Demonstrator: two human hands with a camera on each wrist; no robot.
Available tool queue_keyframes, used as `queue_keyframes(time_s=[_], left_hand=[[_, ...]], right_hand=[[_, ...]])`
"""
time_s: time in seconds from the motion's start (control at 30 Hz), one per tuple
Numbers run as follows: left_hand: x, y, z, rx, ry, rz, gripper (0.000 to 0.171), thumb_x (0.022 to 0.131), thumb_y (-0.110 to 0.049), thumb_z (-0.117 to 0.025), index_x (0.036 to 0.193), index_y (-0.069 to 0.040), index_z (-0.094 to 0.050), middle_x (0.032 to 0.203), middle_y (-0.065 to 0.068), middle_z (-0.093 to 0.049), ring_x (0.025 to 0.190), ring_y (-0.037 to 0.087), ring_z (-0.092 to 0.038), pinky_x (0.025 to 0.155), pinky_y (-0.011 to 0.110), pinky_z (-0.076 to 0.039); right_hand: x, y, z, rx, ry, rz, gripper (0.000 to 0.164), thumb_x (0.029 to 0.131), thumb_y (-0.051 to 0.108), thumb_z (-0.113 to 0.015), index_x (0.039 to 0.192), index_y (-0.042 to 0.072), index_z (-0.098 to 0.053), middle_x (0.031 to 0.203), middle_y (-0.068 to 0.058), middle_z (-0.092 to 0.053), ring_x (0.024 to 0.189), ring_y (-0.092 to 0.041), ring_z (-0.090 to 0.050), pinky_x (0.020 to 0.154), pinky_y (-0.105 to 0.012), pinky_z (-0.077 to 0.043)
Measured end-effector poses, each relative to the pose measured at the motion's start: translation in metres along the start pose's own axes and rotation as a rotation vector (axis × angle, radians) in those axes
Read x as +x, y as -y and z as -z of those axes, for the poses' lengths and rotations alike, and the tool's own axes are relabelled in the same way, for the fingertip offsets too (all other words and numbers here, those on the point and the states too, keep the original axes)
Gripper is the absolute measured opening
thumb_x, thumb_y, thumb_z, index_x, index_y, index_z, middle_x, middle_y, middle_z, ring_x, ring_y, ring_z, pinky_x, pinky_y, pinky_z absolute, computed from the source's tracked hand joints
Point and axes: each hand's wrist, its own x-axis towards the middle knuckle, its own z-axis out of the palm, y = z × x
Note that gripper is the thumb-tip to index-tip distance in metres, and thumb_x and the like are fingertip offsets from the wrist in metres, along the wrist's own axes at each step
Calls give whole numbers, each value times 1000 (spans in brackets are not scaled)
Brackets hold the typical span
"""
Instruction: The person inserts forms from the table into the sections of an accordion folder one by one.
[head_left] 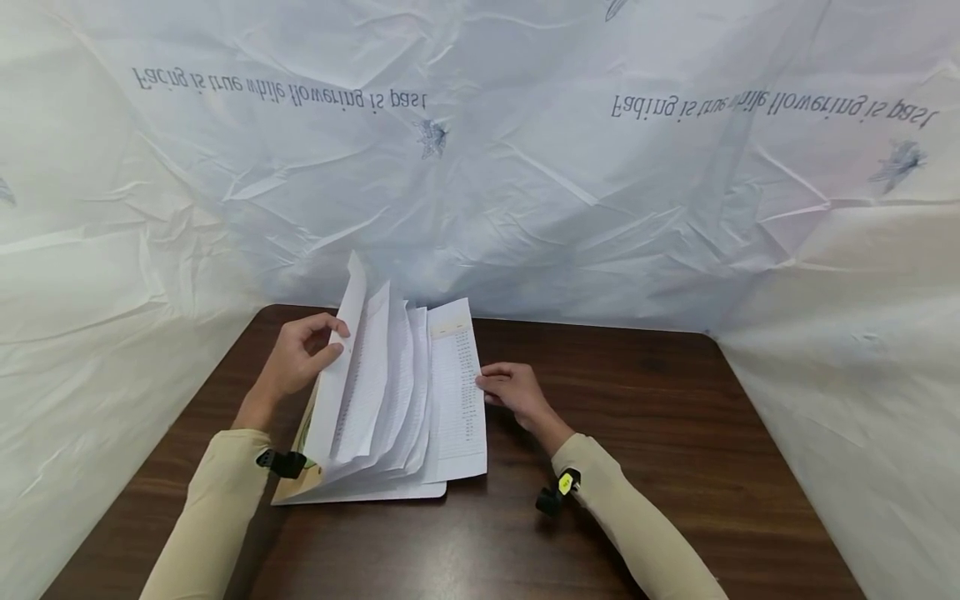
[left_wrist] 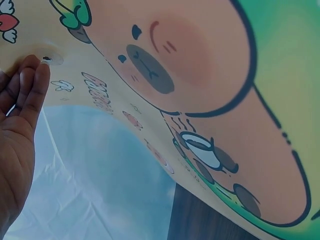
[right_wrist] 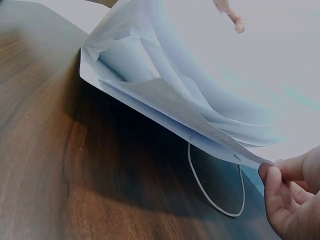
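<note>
A paper document folder (head_left: 333,408) stands fanned open on the table, with several printed sheets (head_left: 457,392) or leaves between its white panels. My left hand (head_left: 300,354) pinches the raised left cover near its outer edge, thumb on the inner side. That cover's outside, in the left wrist view, carries a large cartoon animal (left_wrist: 200,65) on yellow and green. At the opposite side my right hand (head_left: 517,387) pinches the folder's right edge between thumb and fingers. A thin white elastic cord (right_wrist: 200,185) hangs in a loop beneath that edge in the right wrist view.
The folder is on the left half of a dark brown wooden table (head_left: 637,417). White plastic sheeting (head_left: 525,208) with printed lettering encloses the table's back and sides. A dark wrist camera (head_left: 281,462) is strapped to the left forearm, another (head_left: 551,500) to the right.
</note>
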Motion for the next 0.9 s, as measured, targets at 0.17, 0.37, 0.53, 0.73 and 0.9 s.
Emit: queue_keyframes(time_s=[0.17, 0.37, 0.53, 0.73, 0.9], left_hand=[[1, -1, -2, -6, -1, 4, 13, 82, 14, -61, 95, 13, -64, 86, 22, -62, 68, 6, -53, 58, 21, -46], [2, -2, -4, -3, -9, -3, 13, 81, 15, -60, 94, 13, -64, 83, 18, -61, 64, 10, -50, 56, 22, -43], [1, -2, -5, 0, -15, -6, 12, 82, 13, -61, 93, 13, -65, 83, 15, -60, 64, 13, -49, 55, 20, -41], [1, -1, -4, -7, -11, -7, 13, 81, 13, -60, 94, 13, -65, 85, 22, -62, 68, 9, -51, 56, 18, -42], [-1, 1, -3, -9, -15, -10, 13, 82, 13, -60, 94, 14, -65, 83, 20, -62, 63, 4, -48, 55, 20, -41]], right_hand=[[2, 0, -5, 6, -1, -7, 25, 93, 7, -72, 115, -5, -71, 99, -12, -75, 76, -11, -68, 75, -34, -59], [4, -2, -14, 22, 8, -6, 25, 93, 3, -71, 116, -6, -71, 98, -14, -75, 73, -10, -68, 70, -28, -58], [5, -3, -24, 37, 18, 3, 25, 92, 1, -71, 116, -8, -70, 96, -14, -74, 72, -10, -67, 70, -28, -59], [7, -2, -29, 16, 19, 3, 23, 92, 1, -71, 112, -9, -72, 95, -13, -74, 72, -13, -66, 72, -30, -59], [8, -1, -24, -24, 29, -16, 21, 92, 0, -70, 110, -10, -72, 93, -13, -73, 72, -12, -65, 68, -26, -57]])
